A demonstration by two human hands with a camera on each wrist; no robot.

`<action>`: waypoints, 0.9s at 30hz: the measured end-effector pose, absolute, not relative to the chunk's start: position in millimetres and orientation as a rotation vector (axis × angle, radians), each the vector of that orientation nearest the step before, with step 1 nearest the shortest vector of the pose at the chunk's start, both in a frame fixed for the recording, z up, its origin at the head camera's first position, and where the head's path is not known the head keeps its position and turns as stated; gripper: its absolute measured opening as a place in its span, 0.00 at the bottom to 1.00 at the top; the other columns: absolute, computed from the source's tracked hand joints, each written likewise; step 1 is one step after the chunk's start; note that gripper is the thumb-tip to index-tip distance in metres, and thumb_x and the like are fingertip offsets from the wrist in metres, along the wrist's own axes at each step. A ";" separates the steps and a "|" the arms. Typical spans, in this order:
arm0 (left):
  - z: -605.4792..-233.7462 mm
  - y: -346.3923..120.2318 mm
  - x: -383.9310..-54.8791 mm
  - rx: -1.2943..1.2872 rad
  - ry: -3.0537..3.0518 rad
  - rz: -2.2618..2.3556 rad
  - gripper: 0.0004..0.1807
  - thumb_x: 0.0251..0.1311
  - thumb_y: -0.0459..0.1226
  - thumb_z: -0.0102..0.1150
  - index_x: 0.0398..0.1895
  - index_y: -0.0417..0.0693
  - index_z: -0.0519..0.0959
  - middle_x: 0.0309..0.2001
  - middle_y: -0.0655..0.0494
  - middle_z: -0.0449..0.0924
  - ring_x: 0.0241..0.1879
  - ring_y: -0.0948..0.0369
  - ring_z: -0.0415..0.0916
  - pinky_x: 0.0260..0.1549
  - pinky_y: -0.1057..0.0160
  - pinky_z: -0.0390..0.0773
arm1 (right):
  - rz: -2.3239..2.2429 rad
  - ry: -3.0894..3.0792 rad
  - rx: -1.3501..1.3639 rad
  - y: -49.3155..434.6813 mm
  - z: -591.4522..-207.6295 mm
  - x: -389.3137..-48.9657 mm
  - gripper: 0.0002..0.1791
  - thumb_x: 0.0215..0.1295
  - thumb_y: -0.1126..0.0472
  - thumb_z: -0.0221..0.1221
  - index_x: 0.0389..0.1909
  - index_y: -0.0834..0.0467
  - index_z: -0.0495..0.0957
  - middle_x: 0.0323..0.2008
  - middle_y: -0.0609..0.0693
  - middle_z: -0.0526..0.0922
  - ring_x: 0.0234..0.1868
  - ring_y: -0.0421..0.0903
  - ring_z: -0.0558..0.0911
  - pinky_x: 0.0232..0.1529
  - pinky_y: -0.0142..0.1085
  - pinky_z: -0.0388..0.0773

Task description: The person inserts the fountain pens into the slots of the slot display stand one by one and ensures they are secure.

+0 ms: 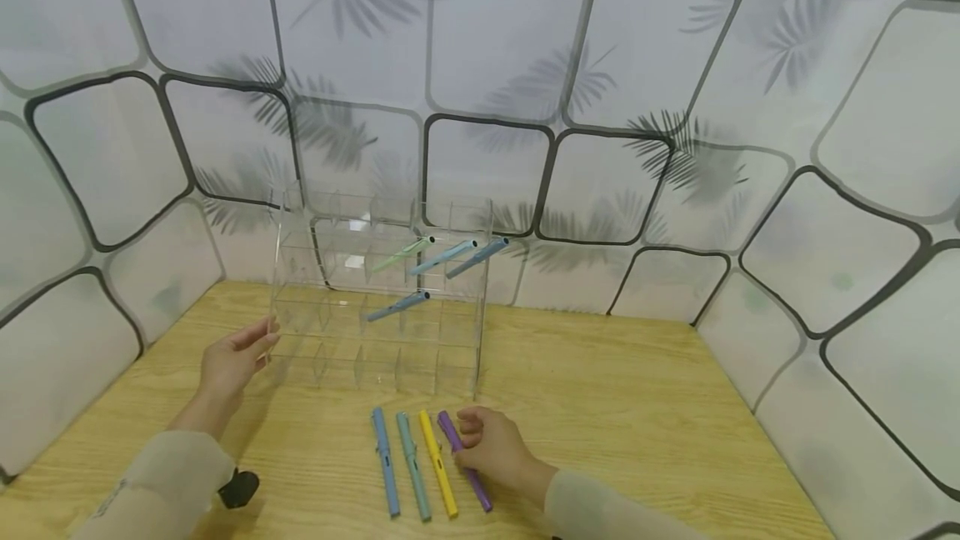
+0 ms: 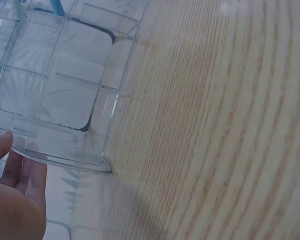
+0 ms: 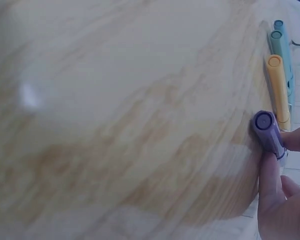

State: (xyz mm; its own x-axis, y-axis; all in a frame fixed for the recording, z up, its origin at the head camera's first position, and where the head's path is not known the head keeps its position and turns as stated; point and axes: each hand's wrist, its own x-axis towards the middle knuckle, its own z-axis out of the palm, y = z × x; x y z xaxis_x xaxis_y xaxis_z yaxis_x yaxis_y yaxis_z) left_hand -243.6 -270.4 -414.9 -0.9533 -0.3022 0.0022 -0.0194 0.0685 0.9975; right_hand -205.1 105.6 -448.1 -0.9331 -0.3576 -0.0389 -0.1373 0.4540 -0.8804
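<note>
A clear acrylic rack [image 1: 478, 348] with rows of small compartments stands upright on the table. My left hand [image 1: 228, 365] grips its left side edge, thumb on one face and fingers on the other, as the left wrist view shows at the rack's rim [image 2: 65, 162]. Close in front of me, my right hand [image 1: 497, 447] pinches a purple pen [image 1: 478, 490] between thumb and finger; the pen lies along the tabletop, its round end [image 3: 264, 121] facing the right wrist camera. Left of it lie a yellow pen [image 1: 438, 465], a teal pen [image 1: 414, 467] and a blue pen [image 1: 386, 463], side by side.
In the rack's upper part rest a green pen [image 1: 402, 253], a light blue pen [image 1: 442, 258] and a darker blue pen [image 1: 477, 257]. One row lower sits another blue pen [image 1: 397, 307]. Patterned curtain walls [image 1: 495, 173] surround the wooden table [image 1: 600, 390]. A small black object [image 1: 238, 490] shows by the left sleeve.
</note>
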 end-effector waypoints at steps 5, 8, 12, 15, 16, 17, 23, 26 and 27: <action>-415.3 -269.8 -243.3 0.303 -2.110 -1.999 0.25 0.64 0.39 0.59 0.63 0.44 0.69 0.43 0.78 0.78 0.35 0.82 0.73 0.39 0.77 0.78 | -1.507 2.437 -0.357 105.3 -448.2 -208.5 0.28 0.46 0.78 0.62 0.53 0.71 0.73 0.40 0.57 0.80 0.38 0.52 0.81 0.33 0.35 0.84; -415.4 -269.6 -242.9 0.294 -2.113 -1.998 0.25 0.65 0.38 0.59 0.63 0.43 0.68 0.42 0.79 0.78 0.35 0.82 0.73 0.39 0.77 0.78 | -1.536 2.378 -0.286 106.5 -448.0 -210.8 0.31 0.43 0.76 0.60 0.55 0.70 0.72 0.40 0.56 0.82 0.35 0.49 0.81 0.29 0.34 0.83; -414.4 -269.2 -242.7 0.308 -2.132 -1.989 0.27 0.65 0.40 0.59 0.65 0.41 0.66 0.45 0.77 0.77 0.36 0.83 0.72 0.39 0.77 0.78 | -1.619 2.192 -0.208 110.3 -445.0 -213.6 0.33 0.47 0.75 0.59 0.60 0.68 0.70 0.42 0.54 0.80 0.36 0.47 0.80 0.31 0.35 0.83; -414.2 -269.3 -243.0 0.314 -2.142 -1.987 0.29 0.64 0.41 0.59 0.66 0.40 0.64 0.47 0.75 0.76 0.36 0.83 0.72 0.39 0.77 0.78 | -1.720 1.975 -0.164 113.5 -438.4 -215.4 0.32 0.53 0.75 0.58 0.63 0.68 0.67 0.43 0.53 0.76 0.37 0.46 0.77 0.36 0.36 0.82; -414.6 -269.4 -243.2 0.313 -2.146 -1.985 0.30 0.65 0.41 0.59 0.66 0.38 0.63 0.47 0.75 0.76 0.36 0.83 0.72 0.39 0.77 0.78 | -1.746 1.909 -0.157 114.2 -435.6 -216.1 0.31 0.55 0.74 0.57 0.63 0.68 0.67 0.41 0.53 0.75 0.36 0.45 0.76 0.37 0.36 0.82; -414.8 -269.6 -243.3 0.310 -2.145 -1.987 0.30 0.65 0.40 0.59 0.66 0.38 0.63 0.47 0.75 0.76 0.36 0.83 0.72 0.39 0.77 0.78 | -1.773 1.845 -0.157 114.9 -432.2 -216.6 0.30 0.57 0.74 0.57 0.63 0.68 0.66 0.40 0.53 0.73 0.36 0.45 0.75 0.39 0.36 0.82; -416.1 -270.5 -243.9 0.314 -2.141 -1.994 0.30 0.65 0.39 0.58 0.66 0.35 0.62 0.48 0.73 0.76 0.35 0.83 0.72 0.39 0.77 0.78 | -1.836 1.623 -0.255 118.7 -412.2 -222.1 0.25 0.62 0.75 0.54 0.61 0.72 0.64 0.39 0.52 0.71 0.37 0.44 0.75 0.49 0.40 0.80; -416.0 -270.5 -244.2 0.322 -2.142 -1.994 0.30 0.65 0.40 0.59 0.66 0.36 0.63 0.49 0.72 0.75 0.35 0.83 0.72 0.40 0.76 0.78 | -1.852 1.614 -0.291 119.8 -406.4 -224.8 0.22 0.62 0.75 0.55 0.57 0.72 0.66 0.38 0.53 0.73 0.39 0.45 0.77 0.53 0.44 0.78; -415.9 -270.4 -244.2 0.324 -2.142 -1.994 0.30 0.65 0.40 0.59 0.66 0.36 0.63 0.49 0.72 0.75 0.35 0.83 0.72 0.40 0.76 0.78 | -1.859 1.624 -0.298 120.0 -405.3 -225.6 0.19 0.62 0.75 0.56 0.54 0.71 0.68 0.37 0.53 0.73 0.39 0.45 0.77 0.53 0.44 0.78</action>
